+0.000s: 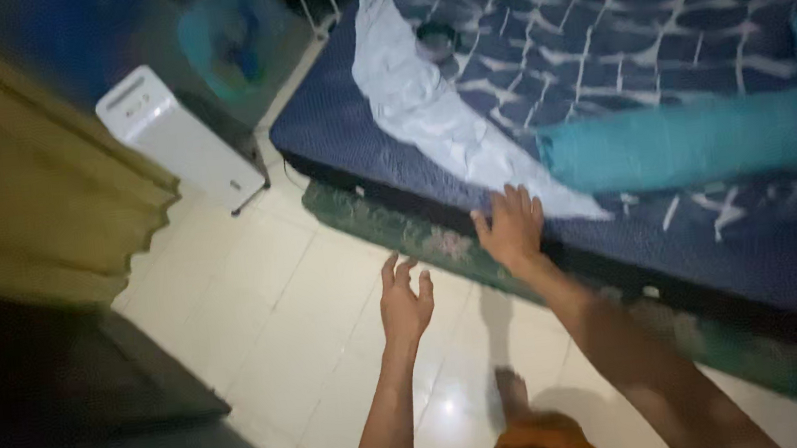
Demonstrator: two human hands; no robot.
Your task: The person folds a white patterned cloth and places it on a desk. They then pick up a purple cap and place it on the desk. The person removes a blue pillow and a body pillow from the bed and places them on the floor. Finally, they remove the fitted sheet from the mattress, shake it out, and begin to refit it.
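The right hand (513,226) is reaching out with fingers spread and released, its fingertips touching the near corner of a pale grey cloth (427,114) that is lying crumpled across the edge of the bed (713,252). The left hand (405,303) is hovering open over the tiled floor (282,333), grasping nothing, just short of the bed's edge. A teal cloth (693,142) is lying beside the grey one, overlapping its corner, and a small dark round container (438,40) is sitting near the grey cloth's far side. If the grey cloth is dragged quickly, it could likely catch the container and tip it, or pull the teal cloth off with it. A white appliance (178,138) is standing on the floor nearby.
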